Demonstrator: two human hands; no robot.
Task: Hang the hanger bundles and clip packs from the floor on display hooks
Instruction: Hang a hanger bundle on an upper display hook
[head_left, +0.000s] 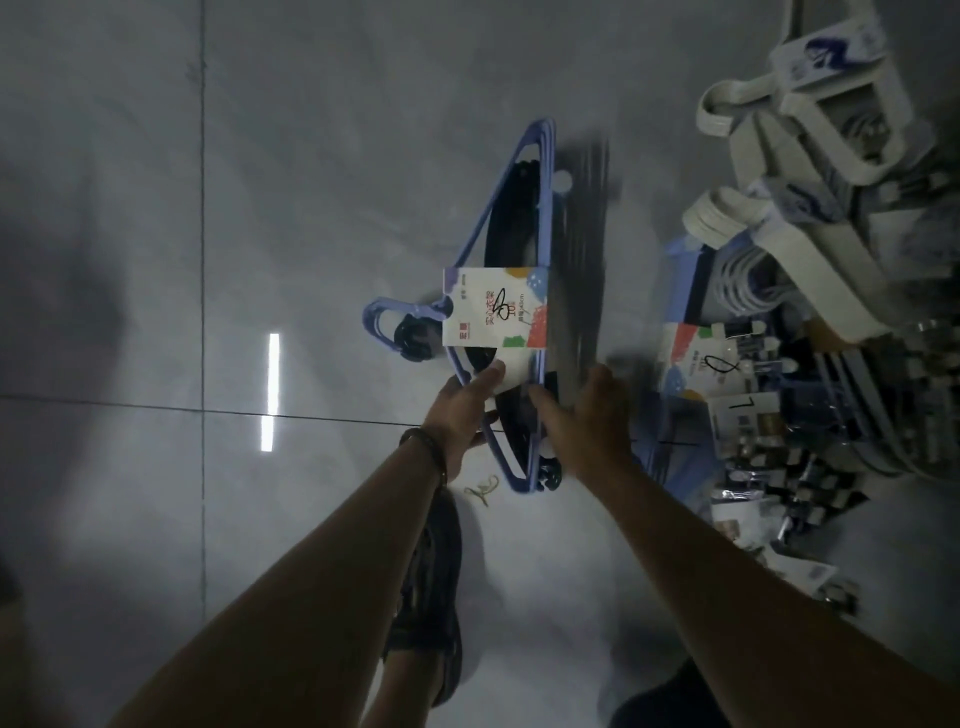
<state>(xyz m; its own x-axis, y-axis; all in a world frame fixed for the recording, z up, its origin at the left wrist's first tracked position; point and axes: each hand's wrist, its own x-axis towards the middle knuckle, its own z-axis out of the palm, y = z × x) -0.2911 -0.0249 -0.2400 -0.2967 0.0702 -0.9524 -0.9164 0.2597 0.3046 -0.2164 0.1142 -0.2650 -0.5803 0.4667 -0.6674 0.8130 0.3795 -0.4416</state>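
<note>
I hold the blue hanger bundle (524, 218) in front of me with both hands, near the middle of my view. Its hook points to nine o'clock and its long straight bar runs from twelve to six. The paper label (496, 306) wraps the neck of the bundle and faces up at me.

My left hand (462, 410) grips the bundle from seven o'clock, with the thumb pressed flat on the label's lower edge and the fingers curled underneath, out of sight. A dark bracelet (428, 449) sits on that wrist. My right hand (587, 415) comes in from five o'clock and closes on the bar side of the bundle just below the label. I see its back and one finger against the plastic; the rest is blurred.

Whether the bundle is clear of the grey tiled floor (156, 208) I cannot tell.

At three o'clock from the bundle lies the heap still on the floor: white hanger bundles (821, 244) toward one and two o'clock, clip packs (769, 441) toward four. A small green band (483, 488) lies on the tiles at six o'clock, just under the bundle's lower corner, and my dark shoe (426, 597) stands below that.
</note>
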